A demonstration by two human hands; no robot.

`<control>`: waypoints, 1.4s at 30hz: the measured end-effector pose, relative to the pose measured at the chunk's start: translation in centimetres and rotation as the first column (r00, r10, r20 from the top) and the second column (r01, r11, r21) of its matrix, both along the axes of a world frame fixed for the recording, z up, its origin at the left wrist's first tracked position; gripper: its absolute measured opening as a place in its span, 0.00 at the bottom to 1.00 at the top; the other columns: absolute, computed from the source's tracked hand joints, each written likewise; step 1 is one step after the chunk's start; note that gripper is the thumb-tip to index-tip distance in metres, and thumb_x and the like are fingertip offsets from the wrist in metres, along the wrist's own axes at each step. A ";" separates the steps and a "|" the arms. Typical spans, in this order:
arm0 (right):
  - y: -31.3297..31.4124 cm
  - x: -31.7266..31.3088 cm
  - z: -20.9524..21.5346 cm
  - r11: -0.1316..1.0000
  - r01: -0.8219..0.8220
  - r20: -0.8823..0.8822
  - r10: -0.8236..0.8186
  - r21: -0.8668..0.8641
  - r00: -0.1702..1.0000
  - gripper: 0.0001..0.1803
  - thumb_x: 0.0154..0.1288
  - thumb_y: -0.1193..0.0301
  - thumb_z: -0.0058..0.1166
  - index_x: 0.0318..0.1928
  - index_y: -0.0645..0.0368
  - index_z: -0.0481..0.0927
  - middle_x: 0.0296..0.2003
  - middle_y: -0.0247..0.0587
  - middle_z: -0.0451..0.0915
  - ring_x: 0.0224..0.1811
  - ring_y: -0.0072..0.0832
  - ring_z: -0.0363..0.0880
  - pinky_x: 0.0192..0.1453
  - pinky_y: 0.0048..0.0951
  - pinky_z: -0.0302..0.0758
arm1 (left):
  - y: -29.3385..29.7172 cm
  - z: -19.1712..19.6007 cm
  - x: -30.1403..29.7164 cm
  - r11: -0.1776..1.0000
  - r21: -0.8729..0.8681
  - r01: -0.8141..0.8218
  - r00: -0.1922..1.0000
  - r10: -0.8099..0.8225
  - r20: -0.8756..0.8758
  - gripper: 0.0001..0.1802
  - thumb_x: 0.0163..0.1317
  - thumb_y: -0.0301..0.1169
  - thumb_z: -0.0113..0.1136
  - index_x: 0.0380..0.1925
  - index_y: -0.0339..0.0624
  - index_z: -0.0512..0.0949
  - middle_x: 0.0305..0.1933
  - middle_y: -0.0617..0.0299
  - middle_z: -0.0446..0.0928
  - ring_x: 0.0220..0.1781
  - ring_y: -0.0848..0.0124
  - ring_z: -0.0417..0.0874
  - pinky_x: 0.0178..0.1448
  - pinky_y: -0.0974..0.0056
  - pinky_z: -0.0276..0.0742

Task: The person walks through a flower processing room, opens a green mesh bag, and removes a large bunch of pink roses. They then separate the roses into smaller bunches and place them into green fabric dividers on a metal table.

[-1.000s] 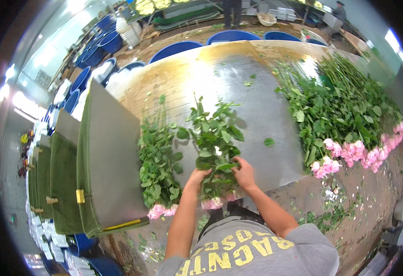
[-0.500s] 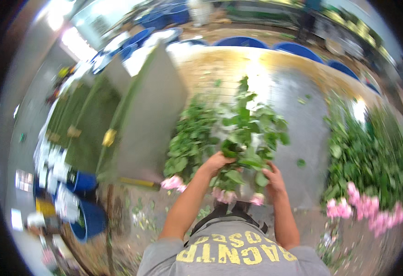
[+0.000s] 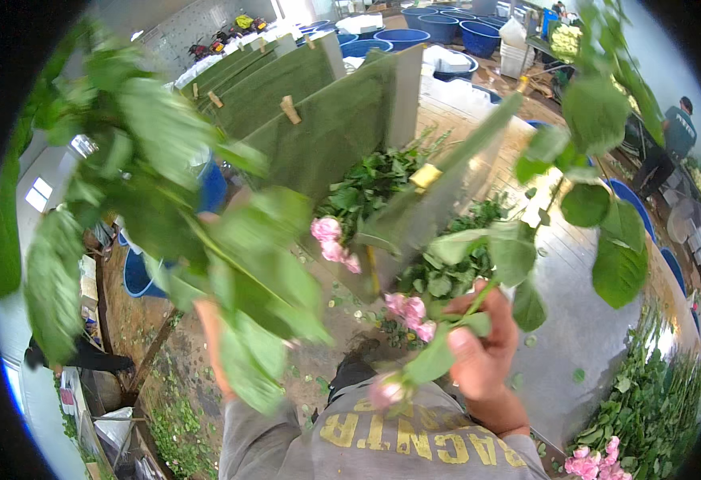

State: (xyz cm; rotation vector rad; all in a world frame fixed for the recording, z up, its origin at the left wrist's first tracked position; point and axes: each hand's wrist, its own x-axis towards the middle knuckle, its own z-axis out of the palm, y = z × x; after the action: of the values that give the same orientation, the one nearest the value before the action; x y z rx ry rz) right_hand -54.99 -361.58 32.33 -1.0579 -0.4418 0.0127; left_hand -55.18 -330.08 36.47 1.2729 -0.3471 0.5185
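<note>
Close under the camera, right of centre: right hand (image 3: 482,352), fingers curled shut around a green rose stem (image 3: 478,300). Stem thin and smooth, rising up and right to broad, oval, matte leaves (image 3: 598,204); a pale pink bud (image 3: 386,392), blurred, hangs at the lower end near the grey shirt (image 3: 414,440).

Left half of view: large mass of blurred foliage (image 3: 150,184), leaves soft-edged, mid to dark green, very near the lens. Left forearm (image 3: 214,344) runs up behind it; left hand hidden by the leaves, so whether it grips or lies open cannot be told.

Centre: upright flat dividers (image 3: 326,128), dull green, sheet-like, standing in a row and held with pale wooden clothes pegs (image 3: 290,110); one yellow tag (image 3: 426,176) on the nearest. Between the dividers lie bunches of roses, dark crinkled leaves away from the person, pink rounded heads (image 3: 330,238) toward the person; a second cluster of pink heads (image 3: 410,308) sits just beside the gripping hand.

Right: worktable (image 3: 590,328), smooth grey, glossy with reflections, scattered with small leaf scraps. Further rose pile (image 3: 646,400) at its lower right edge, pink heads outward.

Top: round blue plastic tubs (image 3: 454,28), contents not discernible. Far right: another person (image 3: 674,132) in a dark green top, standing well apart.

Lower left: floor (image 3: 166,384), brownish, littered with green trimmings.
</note>
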 end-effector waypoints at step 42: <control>23.4 17.1 -23.4 0.505 0.483 -0.114 -0.766 -0.716 0.632 0.32 0.53 0.81 0.47 0.63 0.64 0.64 0.61 0.59 0.64 0.62 0.54 0.65 0.63 0.47 0.64 | 27.5 -24.1 29.6 0.926 0.368 0.080 0.695 0.213 -0.687 0.12 0.58 0.24 0.56 0.43 0.34 0.75 0.40 0.57 0.77 0.41 0.65 0.76 0.46 0.62 0.74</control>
State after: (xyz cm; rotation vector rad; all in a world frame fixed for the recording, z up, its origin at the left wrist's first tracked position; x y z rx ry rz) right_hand -37.89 -338.14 8.97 -1.8060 0.4480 -0.3047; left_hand -25.57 -302.61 12.39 1.7612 0.2944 -0.0341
